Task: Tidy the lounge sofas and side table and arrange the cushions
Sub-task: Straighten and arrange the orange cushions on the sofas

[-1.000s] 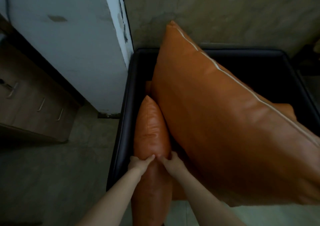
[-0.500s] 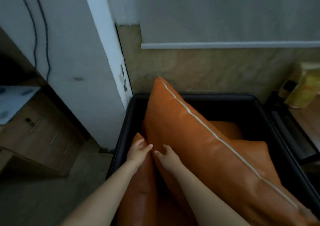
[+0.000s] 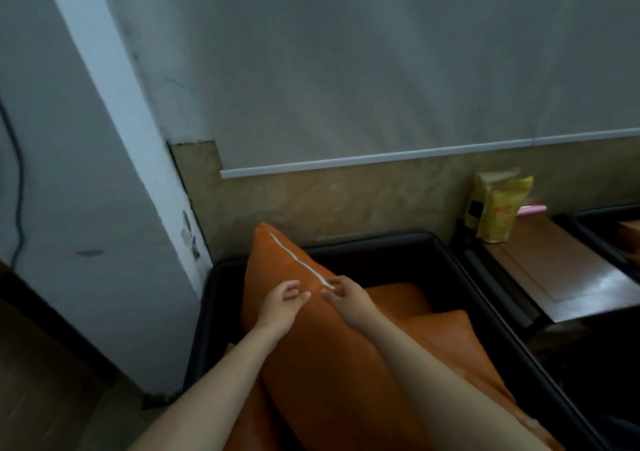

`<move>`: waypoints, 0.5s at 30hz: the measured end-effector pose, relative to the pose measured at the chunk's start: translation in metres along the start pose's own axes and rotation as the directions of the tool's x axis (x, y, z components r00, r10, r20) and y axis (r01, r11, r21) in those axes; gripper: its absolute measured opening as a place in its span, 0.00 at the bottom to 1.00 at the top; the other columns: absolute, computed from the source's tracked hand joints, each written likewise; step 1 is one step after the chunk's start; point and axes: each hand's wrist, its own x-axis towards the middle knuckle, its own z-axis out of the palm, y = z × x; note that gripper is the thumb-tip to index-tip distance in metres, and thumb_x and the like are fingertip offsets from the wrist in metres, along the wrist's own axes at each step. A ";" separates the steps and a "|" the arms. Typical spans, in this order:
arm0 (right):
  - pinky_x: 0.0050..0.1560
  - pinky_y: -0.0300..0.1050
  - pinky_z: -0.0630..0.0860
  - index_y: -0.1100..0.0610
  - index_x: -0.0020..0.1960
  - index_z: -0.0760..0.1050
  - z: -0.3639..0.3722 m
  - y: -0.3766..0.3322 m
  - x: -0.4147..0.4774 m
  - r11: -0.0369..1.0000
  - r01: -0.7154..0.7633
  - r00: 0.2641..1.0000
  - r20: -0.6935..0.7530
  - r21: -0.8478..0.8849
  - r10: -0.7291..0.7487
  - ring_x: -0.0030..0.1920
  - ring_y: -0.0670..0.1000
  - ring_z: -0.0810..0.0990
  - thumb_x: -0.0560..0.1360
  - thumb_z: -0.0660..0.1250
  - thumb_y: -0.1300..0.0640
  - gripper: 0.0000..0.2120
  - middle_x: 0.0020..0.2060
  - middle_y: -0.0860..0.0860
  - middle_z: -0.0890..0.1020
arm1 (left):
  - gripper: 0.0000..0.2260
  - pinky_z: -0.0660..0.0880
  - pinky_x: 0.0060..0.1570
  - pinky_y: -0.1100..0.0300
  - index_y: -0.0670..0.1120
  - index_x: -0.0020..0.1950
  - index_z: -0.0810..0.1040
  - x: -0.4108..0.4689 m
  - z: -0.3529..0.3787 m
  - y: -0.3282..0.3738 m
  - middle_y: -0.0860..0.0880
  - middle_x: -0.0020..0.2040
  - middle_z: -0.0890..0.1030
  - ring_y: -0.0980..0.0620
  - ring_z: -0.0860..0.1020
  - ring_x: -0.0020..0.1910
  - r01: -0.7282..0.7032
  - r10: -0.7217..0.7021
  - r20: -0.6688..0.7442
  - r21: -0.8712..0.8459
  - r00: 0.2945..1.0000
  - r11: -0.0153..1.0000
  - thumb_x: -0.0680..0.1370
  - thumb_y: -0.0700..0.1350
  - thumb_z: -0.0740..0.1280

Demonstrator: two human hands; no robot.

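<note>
While both hands hover with fingers loosely spread and grip nothing, I judge the large orange cushion [image 3: 311, 364] only lightly steadied. It stands on edge at the left side of the black sofa [image 3: 374, 246]. My left hand [image 3: 280, 307] and right hand [image 3: 346, 300] sit by its white seam [image 3: 298, 260]; I cannot tell whether they touch it. Left unsupported, it could topple onto the smaller orange cushion [image 3: 450, 333] on the sofa's seat, or slide off the sofa's front.

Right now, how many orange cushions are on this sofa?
4: the big white-striped cushion, a small cushion on its left, a flat cushion behind it, another cushion at its right. Some may be hidden.
</note>
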 end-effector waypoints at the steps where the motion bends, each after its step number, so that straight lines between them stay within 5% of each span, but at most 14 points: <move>1: 0.59 0.46 0.73 0.55 0.69 0.70 -0.008 0.004 0.000 1.000 -0.016 0.999 -0.028 0.000 0.016 0.60 0.54 0.77 0.78 0.66 0.50 0.21 0.60 0.55 0.79 | 0.17 0.70 0.55 0.60 0.48 0.67 0.74 0.002 0.005 0.006 0.48 0.62 0.77 0.51 0.75 0.59 -0.017 0.017 0.018 -0.002 1.000 1.000 0.78 0.48 0.68; 15: 0.54 0.43 0.72 0.55 0.69 0.70 -0.121 0.111 -0.002 0.977 -0.199 0.938 -0.275 0.073 0.212 0.61 0.54 0.76 0.80 0.63 0.49 0.19 0.63 0.54 0.76 | 0.14 0.70 0.55 0.60 0.46 0.64 0.75 0.049 0.102 0.042 0.48 0.58 0.77 0.50 0.75 0.60 -0.145 0.124 0.262 0.060 0.957 0.988 0.80 0.49 0.66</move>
